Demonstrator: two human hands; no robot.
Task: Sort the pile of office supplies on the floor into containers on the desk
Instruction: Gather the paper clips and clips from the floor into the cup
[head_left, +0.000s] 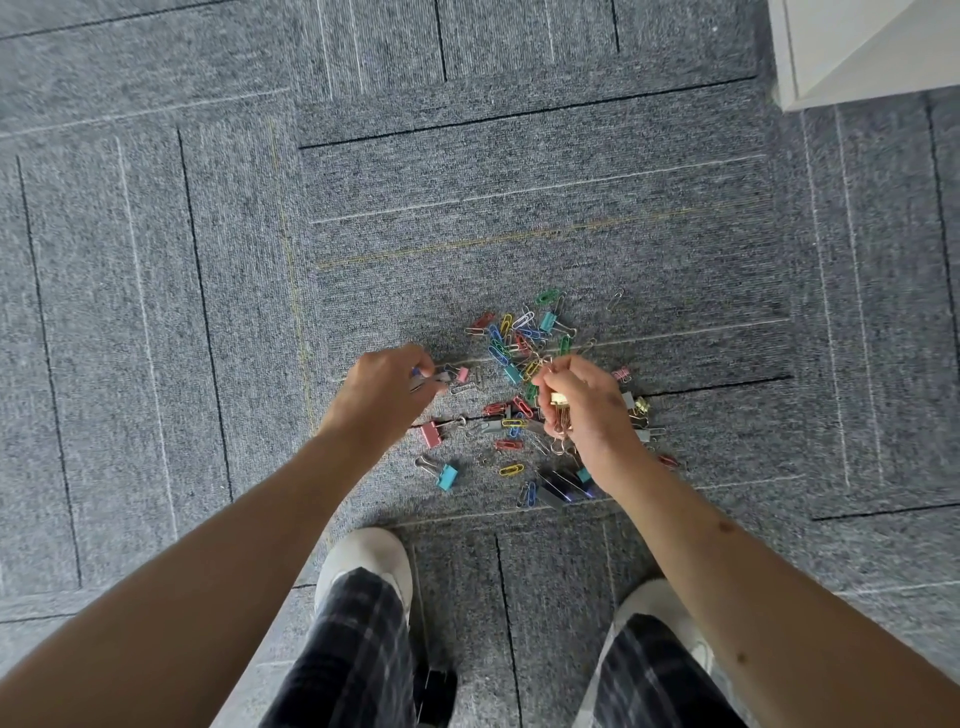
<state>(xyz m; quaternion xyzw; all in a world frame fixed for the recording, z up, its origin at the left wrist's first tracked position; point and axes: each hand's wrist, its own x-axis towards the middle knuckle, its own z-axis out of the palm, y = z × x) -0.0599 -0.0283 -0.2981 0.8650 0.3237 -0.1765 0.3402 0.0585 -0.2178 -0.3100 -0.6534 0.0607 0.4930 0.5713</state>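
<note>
Head view, looking straight down: a person bends over a pile (511, 338) of coloured paper clips and binder clips scattered on grey carpet (519, 208) just beyond their feet.

The left hand (384, 387) reaches to the pile's left edge, its fingers curled and pinching a few silver clips (434, 378) at the fingertips. What else lies inside that fist cannot be told.

The right hand (582, 405) hangs over the pile's right half, fingers curled round a bunch of gold clips (558, 402), with its thumb and forefinger pinched together just above the loose clips.

A pink binder clip (431, 434) lies between the two wrists. A teal binder clip (447, 477) lies nearer, and several dark binder clips (563, 486) sit beside the right wrist at the pile's near edge.

Nearest the camera, a left shoe (363, 556) and a right shoe (654, 603), both white, stand on the carpet below plaid trousers (353, 649). A small black object (436, 686), too unclear to name, lies by the left leg.

A white furniture corner (857, 52) shows at far right, well apart from the pile.
</note>
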